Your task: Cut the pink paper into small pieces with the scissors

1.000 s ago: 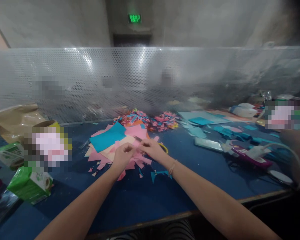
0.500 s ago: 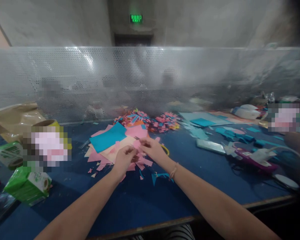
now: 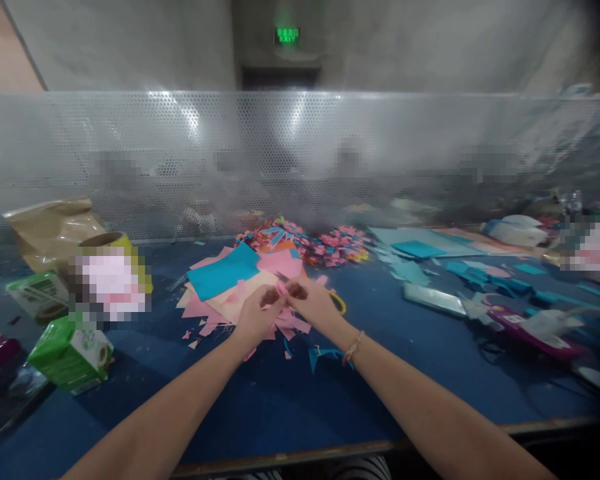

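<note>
Between my fingertips is a small folded piece of pink paper (image 3: 282, 288). My left hand (image 3: 258, 312) pinches it from the left, thumb and fingers closed. From the other side my right hand (image 3: 313, 303) closes on it too, with a thin bracelet at the wrist. A yellow loop (image 3: 341, 304), like a scissors handle, shows beside my right hand; whether that hand holds it I cannot tell. Under and around both hands lie pink paper scraps (image 3: 293, 323) and cream sheets, with a blue sheet (image 3: 223, 272) and a pink sheet (image 3: 283, 262) on top.
Pink and blue cut-paper clusters (image 3: 337, 245) lie behind the pile. Green boxes (image 3: 63, 353), a yellow roll (image 3: 135, 260) and a brown bag (image 3: 55, 230) stand left. A phone-like slab (image 3: 434, 300), a purple power strip (image 3: 535, 333) and blue scraps lie right. A perforated metal screen (image 3: 300, 140) rises behind.
My hands have come closer together, their fingertips now meeting at the pink paper. The whole view has shifted slightly, so things on the table appear further right.
</note>
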Action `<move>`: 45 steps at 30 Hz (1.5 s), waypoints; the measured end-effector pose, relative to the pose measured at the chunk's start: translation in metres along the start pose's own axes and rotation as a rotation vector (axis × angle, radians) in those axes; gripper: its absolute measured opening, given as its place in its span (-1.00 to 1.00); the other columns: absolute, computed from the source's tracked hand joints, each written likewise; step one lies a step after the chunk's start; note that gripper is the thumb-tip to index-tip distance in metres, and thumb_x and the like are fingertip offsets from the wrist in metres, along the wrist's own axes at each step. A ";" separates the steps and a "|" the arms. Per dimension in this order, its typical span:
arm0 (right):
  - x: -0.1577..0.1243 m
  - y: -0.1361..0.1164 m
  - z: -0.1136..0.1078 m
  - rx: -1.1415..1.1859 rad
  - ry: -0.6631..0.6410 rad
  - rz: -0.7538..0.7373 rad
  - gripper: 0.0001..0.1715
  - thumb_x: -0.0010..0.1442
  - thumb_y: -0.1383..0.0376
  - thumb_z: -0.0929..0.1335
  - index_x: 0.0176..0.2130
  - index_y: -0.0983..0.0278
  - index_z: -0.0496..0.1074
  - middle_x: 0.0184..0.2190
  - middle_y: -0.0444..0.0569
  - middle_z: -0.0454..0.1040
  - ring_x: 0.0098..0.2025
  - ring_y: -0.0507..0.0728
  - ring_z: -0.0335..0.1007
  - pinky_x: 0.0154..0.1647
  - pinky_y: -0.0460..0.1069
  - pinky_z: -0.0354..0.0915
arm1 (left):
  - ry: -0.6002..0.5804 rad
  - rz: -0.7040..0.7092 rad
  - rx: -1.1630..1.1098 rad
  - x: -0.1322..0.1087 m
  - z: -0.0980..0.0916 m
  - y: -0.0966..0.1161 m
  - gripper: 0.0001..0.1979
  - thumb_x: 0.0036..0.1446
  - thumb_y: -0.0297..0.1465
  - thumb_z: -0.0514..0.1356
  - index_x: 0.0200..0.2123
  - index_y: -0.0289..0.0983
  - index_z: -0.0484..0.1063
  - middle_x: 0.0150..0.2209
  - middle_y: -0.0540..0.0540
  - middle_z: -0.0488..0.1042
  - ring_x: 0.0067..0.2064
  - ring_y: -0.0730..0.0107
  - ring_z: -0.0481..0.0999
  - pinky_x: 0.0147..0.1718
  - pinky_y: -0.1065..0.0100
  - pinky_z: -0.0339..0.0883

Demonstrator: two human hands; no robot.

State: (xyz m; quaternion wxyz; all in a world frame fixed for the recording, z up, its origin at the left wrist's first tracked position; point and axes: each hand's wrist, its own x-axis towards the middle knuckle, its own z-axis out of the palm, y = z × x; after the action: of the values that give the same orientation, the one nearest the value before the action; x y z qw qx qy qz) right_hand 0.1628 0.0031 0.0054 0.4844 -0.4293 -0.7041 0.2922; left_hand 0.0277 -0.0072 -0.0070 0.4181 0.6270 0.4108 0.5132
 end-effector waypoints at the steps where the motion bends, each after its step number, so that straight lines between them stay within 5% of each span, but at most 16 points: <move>1: 0.000 0.000 0.001 0.012 -0.008 0.001 -0.92 -0.14 0.40 0.27 -0.49 0.31 0.29 -0.58 -0.16 0.32 -0.52 -0.04 0.22 -0.49 -0.13 0.17 | 0.003 -0.016 -0.012 0.000 0.001 0.000 -0.81 -0.16 -0.31 0.14 -0.44 -0.29 0.33 -0.45 -0.05 0.39 -0.36 0.40 0.40 -0.37 0.38 0.30; 8: 0.001 -0.003 0.001 0.079 -0.067 -0.008 -0.88 -0.16 0.33 0.32 -0.54 0.32 0.25 -0.59 -0.19 0.27 -0.52 -0.06 0.18 -0.49 -0.14 0.15 | 0.027 -0.153 -0.267 0.001 0.001 0.005 -0.83 -0.16 -0.30 0.13 -0.51 -0.30 0.30 -0.50 0.02 0.34 -0.41 0.49 0.37 -0.32 0.35 0.29; 17: 0.003 0.005 -0.003 0.032 -0.062 -0.009 -0.87 -0.15 0.42 0.23 -0.45 0.32 0.28 -0.64 -0.23 0.19 -0.59 -0.07 0.13 -0.56 -0.14 0.13 | 0.057 -0.140 -0.223 0.003 -0.003 0.001 -0.88 -0.26 -0.48 0.09 -0.50 -0.29 0.31 -0.51 0.06 0.31 -0.43 0.50 0.35 -0.37 0.31 0.34; 27: 0.007 0.010 -0.003 0.284 -0.111 0.181 -0.84 -0.19 0.43 0.19 -0.49 0.30 0.28 -0.57 -0.19 0.30 -0.57 -0.06 0.25 -0.52 -0.12 0.23 | 0.075 -0.178 -0.319 0.007 -0.007 0.000 -0.84 -0.28 -0.52 0.05 -0.53 -0.31 0.39 -0.49 0.03 0.34 -0.46 0.52 0.37 -0.35 0.27 0.36; 34: 0.007 0.011 -0.009 -0.055 -0.003 -0.014 -0.72 -0.16 0.47 0.17 -0.44 0.32 0.38 -0.49 -0.10 0.42 -0.46 -0.01 0.30 -0.42 -0.11 0.23 | 0.105 -0.159 -0.368 0.006 -0.007 0.002 -0.83 -0.28 -0.53 0.02 -0.62 -0.34 0.41 -0.50 -0.03 0.37 -0.46 0.51 0.36 -0.34 0.28 0.35; 45: 0.006 0.009 -0.009 -0.067 0.030 -0.076 -0.69 -0.12 0.48 0.17 -0.39 0.29 0.40 -0.41 -0.08 0.44 -0.35 0.01 0.34 -0.29 -0.08 0.23 | 0.105 -0.168 -0.246 0.006 -0.006 0.005 -0.81 -0.24 -0.37 0.18 -0.46 -0.33 0.33 -0.56 0.01 0.33 -0.50 0.49 0.37 -0.43 0.29 0.36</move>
State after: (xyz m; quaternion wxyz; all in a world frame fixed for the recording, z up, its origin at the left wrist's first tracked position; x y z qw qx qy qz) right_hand 0.1729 0.0123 0.0040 0.4908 -0.4226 -0.7219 0.2437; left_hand 0.0234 -0.0028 0.0006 0.5109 0.5070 0.4171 0.5550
